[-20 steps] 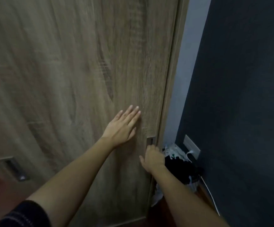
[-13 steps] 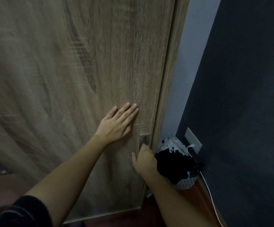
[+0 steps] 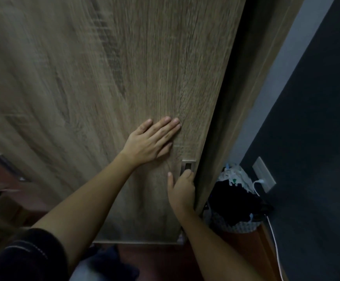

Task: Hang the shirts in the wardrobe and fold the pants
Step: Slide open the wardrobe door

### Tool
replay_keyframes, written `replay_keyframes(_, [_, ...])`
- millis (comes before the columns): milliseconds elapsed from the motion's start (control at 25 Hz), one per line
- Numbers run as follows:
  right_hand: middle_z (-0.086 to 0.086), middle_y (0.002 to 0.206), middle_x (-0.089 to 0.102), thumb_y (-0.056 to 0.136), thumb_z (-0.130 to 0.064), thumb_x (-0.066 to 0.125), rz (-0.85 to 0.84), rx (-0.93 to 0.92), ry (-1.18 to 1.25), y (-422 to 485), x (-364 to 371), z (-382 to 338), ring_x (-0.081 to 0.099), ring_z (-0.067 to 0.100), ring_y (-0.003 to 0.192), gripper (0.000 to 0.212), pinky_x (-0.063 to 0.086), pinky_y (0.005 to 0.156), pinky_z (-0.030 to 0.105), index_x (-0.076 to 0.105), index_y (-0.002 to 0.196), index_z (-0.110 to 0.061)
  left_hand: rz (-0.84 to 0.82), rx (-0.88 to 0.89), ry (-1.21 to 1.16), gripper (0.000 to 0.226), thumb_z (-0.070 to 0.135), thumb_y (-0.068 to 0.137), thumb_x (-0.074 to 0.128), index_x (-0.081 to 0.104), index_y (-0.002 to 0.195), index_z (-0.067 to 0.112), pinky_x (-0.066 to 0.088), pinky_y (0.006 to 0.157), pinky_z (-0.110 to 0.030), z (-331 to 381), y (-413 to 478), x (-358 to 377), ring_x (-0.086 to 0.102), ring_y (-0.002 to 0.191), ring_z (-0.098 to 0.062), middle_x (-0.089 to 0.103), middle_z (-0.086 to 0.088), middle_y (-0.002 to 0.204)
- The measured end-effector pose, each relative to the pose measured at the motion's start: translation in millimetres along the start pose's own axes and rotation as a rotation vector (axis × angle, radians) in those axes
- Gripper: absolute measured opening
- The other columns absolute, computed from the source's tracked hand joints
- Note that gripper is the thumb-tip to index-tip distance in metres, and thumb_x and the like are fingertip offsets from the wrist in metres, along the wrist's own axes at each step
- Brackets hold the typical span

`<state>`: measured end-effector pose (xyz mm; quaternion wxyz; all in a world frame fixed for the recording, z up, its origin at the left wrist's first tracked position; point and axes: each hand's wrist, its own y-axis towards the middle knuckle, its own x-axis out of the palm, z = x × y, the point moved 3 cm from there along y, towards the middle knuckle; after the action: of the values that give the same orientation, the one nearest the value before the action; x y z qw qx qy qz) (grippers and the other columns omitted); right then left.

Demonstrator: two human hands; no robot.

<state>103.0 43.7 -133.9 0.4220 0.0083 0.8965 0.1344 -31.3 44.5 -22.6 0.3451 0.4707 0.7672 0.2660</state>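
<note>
Wardrobe door [image 3: 108,94], a wide wood-grain sliding panel, fills most of the view, and its grain is smeared by motion blur toward the left. Its right edge stands apart from the wardrobe's side frame [image 3: 252,102], leaving a dark gap whose inside cannot be made out; no shirts or pants can be told apart there. Half a second ago that edge sat close against the frame, so the door has slid left. The left hand [image 3: 150,141] lies flat and open on the panel, fingers spread and pointing up to the right. The right hand [image 3: 182,187] sits lower, its fingers curled into the recessed metal handle [image 3: 187,166] at the door's edge, fingertips hidden inside it. A second handle [image 3: 4,165] at far left is blurred and partly cut off. To the right, near the floor, a laundry basket [image 3: 234,226] holds dark clothes [image 3: 236,199] too dim to identify. Beside it a wall socket [image 3: 263,174] on the dark wall [image 3: 315,138] carries a white cable [image 3: 274,242]. Dark cloth [image 3: 106,264] lies low in the view, unclear. No writing is readable.
</note>
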Motion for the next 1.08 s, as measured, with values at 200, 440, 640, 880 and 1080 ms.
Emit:
replay_keyframes(200, [0.012, 0.095, 0.053, 0.085, -0.053, 0.046, 0.029, 0.063, 0.043, -23, 38, -57, 0.062, 0.027, 0.077, 0.04, 0.055, 0.06, 0.042, 0.035, 0.094, -0.016, -0.044, -0.001, 0.011, 0.066, 0.043, 0.094, 0.043, 0.019, 0.149, 0.016, 0.009, 0.113, -0.036, -50, -45, -12, 0.005, 0.146, -0.015, 0.0, -0.002, 0.159])
replay_keyframes(440, [0.015, 0.109, 0.053, 0.085, -0.046, 0.056, -0.005, 0.139, 0.11, -57, 89, -137, 0.06, 0.028, 0.09, 0.045, 0.054, 0.068, 0.038, 0.046, 0.105, -0.007, -0.064, -0.037, 0.034, 0.068, 0.046, 0.095, 0.041, 0.017, 0.149, 0.015, -0.003, 0.116, -0.037, -120, -112, -24, 0.003, 0.146, -0.016, -0.001, -0.002, 0.159])
replay_keyframes(640, [0.02, 0.12, 0.048, 0.087, -0.043, 0.056, -0.065, 0.17, 0.147, -86, 135, -212, 0.056, 0.035, 0.104, 0.047, 0.049, 0.077, 0.039, 0.045, 0.109, -0.002, -0.08, -0.061, 0.062, 0.068, 0.046, 0.095, 0.039, 0.014, 0.15, 0.015, -0.002, 0.116, -0.038, -183, -176, -34, 0.0, 0.146, -0.017, -0.005, -0.003, 0.159])
replay_keyframes(880, [0.024, 0.121, 0.047, 0.087, -0.039, 0.058, -0.087, 0.209, 0.199, -122, 187, -296, 0.053, 0.04, 0.107, 0.049, 0.044, 0.084, 0.041, 0.046, 0.109, 0.004, -0.098, -0.058, 0.115, 0.068, 0.045, 0.096, 0.038, 0.011, 0.15, 0.013, 0.0, 0.116, -0.04, -258, -247, -49, -0.003, 0.146, -0.02, -0.006, -0.005, 0.159])
replay_keyframes(1080, [0.027, 0.118, 0.047, 0.086, -0.037, 0.06, -0.101, 0.217, 0.241, -144, 226, -348, 0.053, 0.043, 0.104, 0.049, 0.044, 0.084, 0.044, 0.047, 0.106, 0.005, -0.132, -0.076, 0.135, 0.068, 0.044, 0.097, 0.039, 0.011, 0.15, 0.013, 0.001, 0.115, -0.042, -307, -293, -60, -0.002, 0.146, -0.02, -0.006, -0.004, 0.159])
